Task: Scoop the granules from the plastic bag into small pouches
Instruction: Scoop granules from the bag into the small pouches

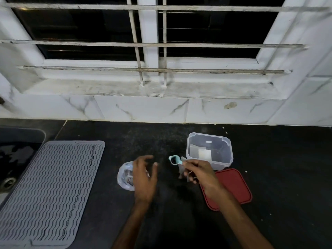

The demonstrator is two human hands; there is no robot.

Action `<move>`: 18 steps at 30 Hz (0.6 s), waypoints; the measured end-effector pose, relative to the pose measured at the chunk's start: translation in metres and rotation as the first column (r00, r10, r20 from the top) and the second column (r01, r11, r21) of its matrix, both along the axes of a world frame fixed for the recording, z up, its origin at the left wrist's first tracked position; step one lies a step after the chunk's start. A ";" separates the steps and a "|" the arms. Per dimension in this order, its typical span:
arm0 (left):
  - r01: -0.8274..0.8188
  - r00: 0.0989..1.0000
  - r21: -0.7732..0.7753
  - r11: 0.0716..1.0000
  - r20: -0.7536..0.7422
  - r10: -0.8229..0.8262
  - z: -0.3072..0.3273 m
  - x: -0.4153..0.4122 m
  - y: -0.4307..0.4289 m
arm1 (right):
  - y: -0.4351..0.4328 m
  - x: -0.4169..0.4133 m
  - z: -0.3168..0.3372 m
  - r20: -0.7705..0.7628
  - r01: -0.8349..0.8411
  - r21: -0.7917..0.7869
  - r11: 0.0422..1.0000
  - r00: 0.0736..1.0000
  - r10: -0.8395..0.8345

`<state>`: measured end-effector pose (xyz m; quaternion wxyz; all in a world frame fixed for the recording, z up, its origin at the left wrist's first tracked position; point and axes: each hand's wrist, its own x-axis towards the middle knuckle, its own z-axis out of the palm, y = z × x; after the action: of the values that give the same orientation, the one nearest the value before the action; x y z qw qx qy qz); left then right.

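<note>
Teal, one scoop (174,159) pinched in right fingers (188,163); left fingers (142,159) spread over one plastic bag (124,177).

You are in a home kitchen; the dark stone desk (278,177) has a sink (16,155) at its left edge; a grey ribbed drying mat (50,191) lies beside it; marbled tiles (143,108) and a barred window (152,44) line its far edge.

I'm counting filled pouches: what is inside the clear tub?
In the clear tub lie a grey packet and a white packet, next to each other. Whether they are filled, or anything lies beneath them, cannot be seen.
</note>
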<state>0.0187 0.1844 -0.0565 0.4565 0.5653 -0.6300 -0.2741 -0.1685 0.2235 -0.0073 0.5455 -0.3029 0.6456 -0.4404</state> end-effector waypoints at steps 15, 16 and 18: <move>0.409 0.815 0.206 0.889 0.356 -0.458 -0.026 -0.070 0.003 | 0.033 -0.063 -0.038 -0.461 -0.007 -0.140 0.990 0.886 -0.059; 0.407 0.815 0.207 0.890 0.358 -0.456 -0.026 -0.070 0.002 | 0.033 -0.061 -0.036 -0.559 -0.055 -0.161 0.985 0.828 -0.045; 0.407 0.818 0.203 0.890 0.353 -0.455 -0.027 -0.071 0.002 | 0.035 -0.058 -0.034 -0.822 -0.245 -0.088 0.966 0.565 0.069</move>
<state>-0.0519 0.1865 -0.0834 0.2131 0.4769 -0.8024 -0.2887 -0.2269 0.2580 -0.0411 0.1943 -0.5780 0.7479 -0.2622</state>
